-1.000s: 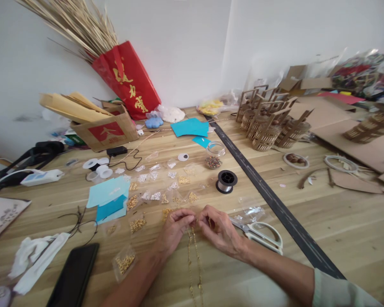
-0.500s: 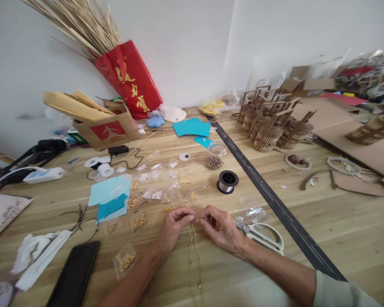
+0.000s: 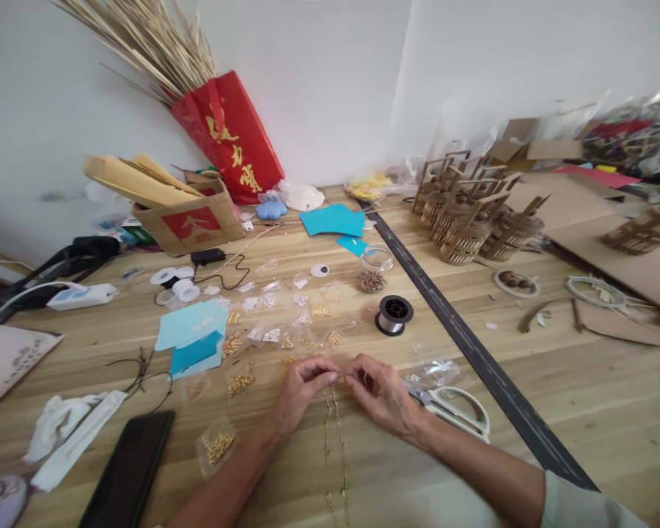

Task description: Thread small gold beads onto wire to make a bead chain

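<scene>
My left hand (image 3: 301,392) and my right hand (image 3: 381,394) meet fingertip to fingertip low in the middle of the wooden table (image 3: 583,381). Both are pinched on the top end of a thin gold bead strand (image 3: 334,455) that runs in a double line from the fingers down toward me. Several small clear bags of gold and silver beads (image 3: 286,330) lie just beyond my hands. White-handled scissors (image 3: 456,411) lie right beside my right wrist.
A black spool of wire (image 3: 394,314) and a glass jar of beads (image 3: 372,273) stand further back. A black phone (image 3: 127,477) and white cloth (image 3: 66,436) lie at the left. Blue paper (image 3: 192,337), a cardboard box (image 3: 190,220), a red bag (image 3: 231,143) and wooden baskets (image 3: 467,220) fill the back.
My hands stay pinched together on the strand with only slight finger shifts. The camera has turned a little to the left, so everything sits slightly further right.
</scene>
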